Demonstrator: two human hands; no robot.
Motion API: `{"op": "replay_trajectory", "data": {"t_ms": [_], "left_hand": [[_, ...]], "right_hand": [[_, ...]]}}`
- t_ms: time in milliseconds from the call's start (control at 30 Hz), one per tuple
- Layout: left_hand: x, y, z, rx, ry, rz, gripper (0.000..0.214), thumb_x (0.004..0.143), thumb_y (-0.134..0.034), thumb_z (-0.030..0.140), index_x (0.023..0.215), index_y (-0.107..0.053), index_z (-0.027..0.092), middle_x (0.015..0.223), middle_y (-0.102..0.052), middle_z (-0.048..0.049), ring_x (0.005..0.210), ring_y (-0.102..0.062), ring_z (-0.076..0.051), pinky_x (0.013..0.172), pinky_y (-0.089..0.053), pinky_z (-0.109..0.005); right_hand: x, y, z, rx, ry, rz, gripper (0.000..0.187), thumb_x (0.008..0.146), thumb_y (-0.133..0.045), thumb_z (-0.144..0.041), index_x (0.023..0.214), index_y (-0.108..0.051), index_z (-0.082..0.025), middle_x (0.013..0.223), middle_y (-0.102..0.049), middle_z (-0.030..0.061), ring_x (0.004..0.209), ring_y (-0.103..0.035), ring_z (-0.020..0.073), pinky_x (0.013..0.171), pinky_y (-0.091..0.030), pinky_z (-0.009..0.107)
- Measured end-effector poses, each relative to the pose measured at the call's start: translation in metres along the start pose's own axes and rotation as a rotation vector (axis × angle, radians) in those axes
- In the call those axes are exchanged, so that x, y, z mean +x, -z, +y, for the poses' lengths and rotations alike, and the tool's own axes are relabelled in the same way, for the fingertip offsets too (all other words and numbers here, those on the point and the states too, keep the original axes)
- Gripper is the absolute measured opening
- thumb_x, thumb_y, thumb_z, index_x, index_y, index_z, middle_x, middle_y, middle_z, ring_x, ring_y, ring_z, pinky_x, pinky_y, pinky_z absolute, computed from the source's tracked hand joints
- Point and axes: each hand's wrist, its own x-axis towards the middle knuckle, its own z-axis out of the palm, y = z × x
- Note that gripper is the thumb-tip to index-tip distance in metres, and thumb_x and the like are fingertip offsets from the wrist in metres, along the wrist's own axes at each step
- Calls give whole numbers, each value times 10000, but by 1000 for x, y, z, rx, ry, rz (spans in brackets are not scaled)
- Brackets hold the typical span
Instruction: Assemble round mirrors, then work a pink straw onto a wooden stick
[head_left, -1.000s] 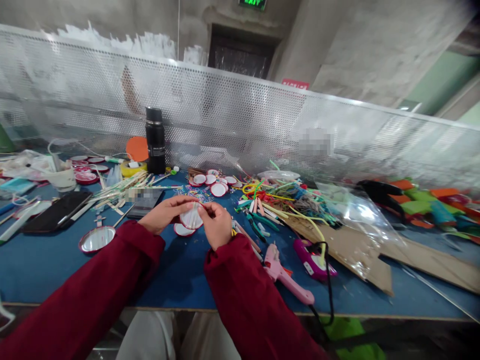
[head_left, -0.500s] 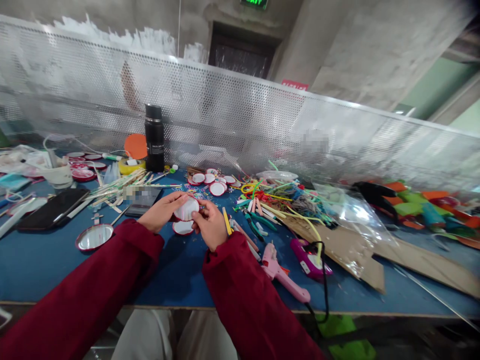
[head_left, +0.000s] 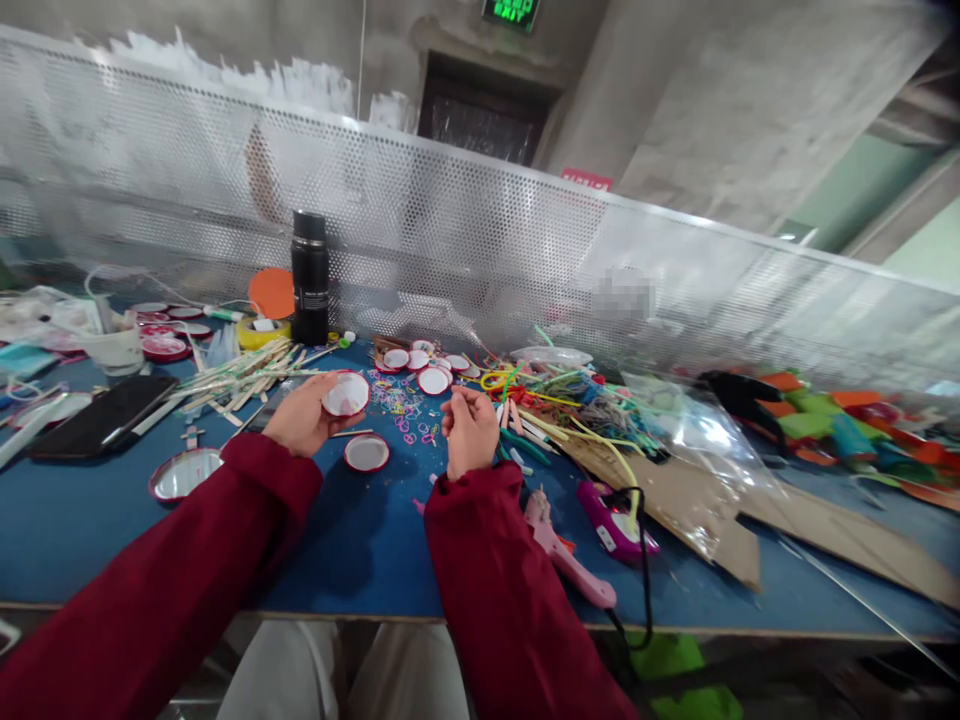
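In my left hand (head_left: pixel 304 415) is a round jar lid (head_left: pixel 347 393), white inside with a red rim, held by its edge and tilted toward me. Below it on the blue table lies a second red-rimmed lid (head_left: pixel 367 453), untouched. My right hand (head_left: pixel 471 430) is apart from the lid, raised beside a scatter of small coloured plastic bits (head_left: pixel 409 405). Its fingers are curled together, and whatever they may pinch is too small to make out. Several more lids (head_left: pixel 434 380) lie in a group beyond the hands.
A pink glue gun (head_left: pixel 568 560) and a purple device (head_left: pixel 616 520) with a black cord lie at right. Bundled pipe cleaners (head_left: pixel 600 400) and cardboard (head_left: pixel 675 490) are behind them. At left are a phone (head_left: pixel 105 415), wooden sticks (head_left: pixel 240 380) and a black bottle (head_left: pixel 310 280).
My right hand has let go of the lid and moved right, over toward the coloured bits. My left hand has drawn the lid slightly left, uncovering the lid on the table.
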Motion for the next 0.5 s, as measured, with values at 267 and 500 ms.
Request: {"op": "replay_trajectory", "data": {"t_ms": [267, 500], "left_hand": [[-9, -12, 4, -17, 79, -17, 279, 955, -442, 336, 1076, -663, 215, 1046, -701, -87, 701, -664, -184, 577, -572, -310], [-10, -15, 2, -27, 89, -42, 276, 945, -460, 315, 1072, -679, 205, 986, -710, -75, 692, -666, -187, 554, -570, -304]], "right_hand": [[-4, -1, -1, 29, -53, -37, 236, 753, -632, -378, 882, -606, -183, 607, -594, -52, 443, -470, 72, 418, -359, 196], [-5, -2, -2, 13, -48, -55, 233, 746, -626, -374, 878, -615, -182, 608, -598, -48, 446, -471, 75, 419, -358, 199]]}}
